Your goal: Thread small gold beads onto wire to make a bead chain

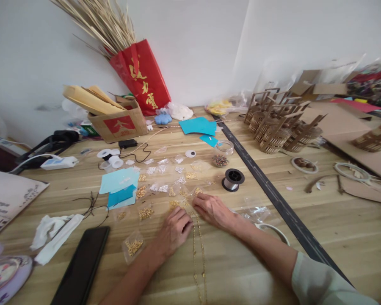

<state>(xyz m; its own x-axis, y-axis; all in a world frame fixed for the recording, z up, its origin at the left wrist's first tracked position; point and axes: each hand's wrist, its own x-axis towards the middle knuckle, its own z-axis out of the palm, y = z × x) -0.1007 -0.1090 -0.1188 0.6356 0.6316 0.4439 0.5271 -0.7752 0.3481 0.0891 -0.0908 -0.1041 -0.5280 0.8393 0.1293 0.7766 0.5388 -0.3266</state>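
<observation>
A: In the head view, how is the left hand point(176, 228) posed?
B: Back upward, fingers curled in, thumb side toward the chain. Its forearm slants up from the bottom edge.
A: And the right hand point(214, 211)?
B: It lies low over the table point(241, 275), back up, fingers bent and pointing left. The forearm runs in from the lower right, out of a pale sleeve point(320, 277).
A: Are they together?
B: No, a small gap parts them. Whether either one pinches anything, I can't tell; the fingertips are hidden or too small.
A: Where's the gold chain point(203, 274)?
B: Its two strands run from between the hands down to the bottom edge. Gold beads point(173, 204) lie just beyond the left knuckles.
</observation>
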